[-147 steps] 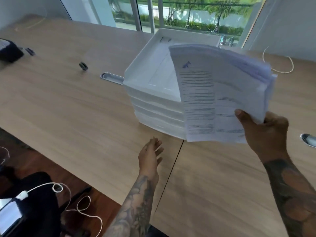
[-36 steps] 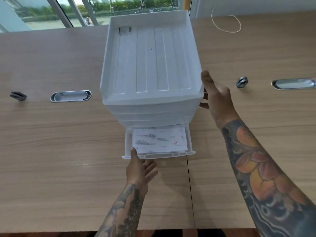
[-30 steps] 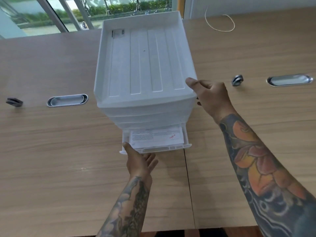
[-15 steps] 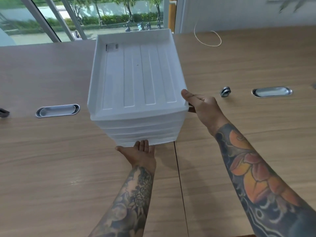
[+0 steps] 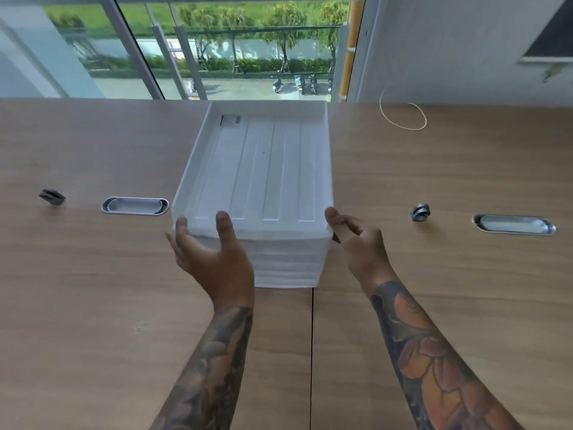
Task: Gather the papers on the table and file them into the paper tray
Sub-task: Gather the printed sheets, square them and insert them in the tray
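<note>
A white stacked paper tray (image 5: 266,169) with several drawers stands in the middle of the wooden table (image 5: 93,290). All its drawers sit flush and no papers show. My left hand (image 5: 210,256) is raised in front of the tray's near left corner, fingers straight and spread, palm turned toward the tray. My right hand (image 5: 356,243) is at the near right corner, thumb by the top rim, fingers relaxed. Whether either hand touches the tray is unclear. Neither hand holds anything.
Two oval metal cable grommets (image 5: 135,205) (image 5: 514,224) are set into the table left and right of the tray. A small dark clip (image 5: 52,196) lies far left, a metal ring (image 5: 420,211) to the right, a looped cord (image 5: 403,114) at the back right.
The bottom drawer with the papers has been pushed in by my left hand. That hand has since lifted from the drawer front up to the tray's left corner. My right hand stays at the right corner.
</note>
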